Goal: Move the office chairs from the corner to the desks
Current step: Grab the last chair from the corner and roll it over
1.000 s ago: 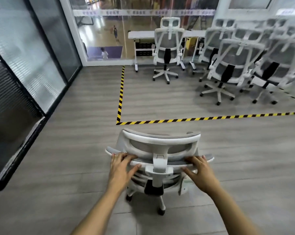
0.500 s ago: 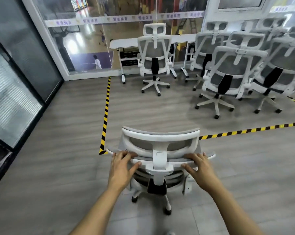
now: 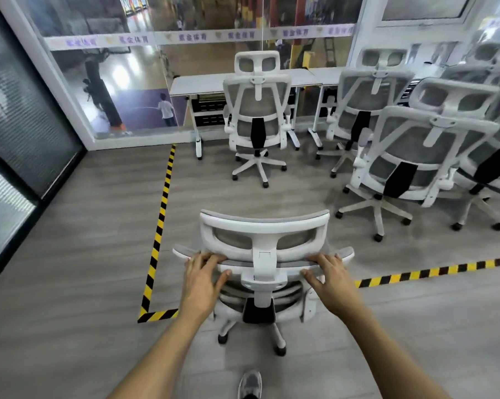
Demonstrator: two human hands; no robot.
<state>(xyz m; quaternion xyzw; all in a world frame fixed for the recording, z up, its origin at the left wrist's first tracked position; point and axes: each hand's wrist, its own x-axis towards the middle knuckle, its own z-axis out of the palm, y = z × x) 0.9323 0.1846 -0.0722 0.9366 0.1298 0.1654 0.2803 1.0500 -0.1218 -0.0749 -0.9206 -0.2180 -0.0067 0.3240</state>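
Grey plank floor [image 3: 70, 283] runs ahead to a glass wall, with a white bench [image 3: 202, 82] along it. Over the last second the taped line [image 3: 156, 237] has slid from well ahead of the hands to under them: the chair [image 3: 263, 254] now sits inside the marked area, and the bench and a parked chair [image 3: 257, 116] are nearer. Left hand [image 3: 200, 280] and right hand [image 3: 333, 280] keep their curled grip on the backrest's top edge, either side of the headrest post. By my judgement the push is well along, with a short stretch left.
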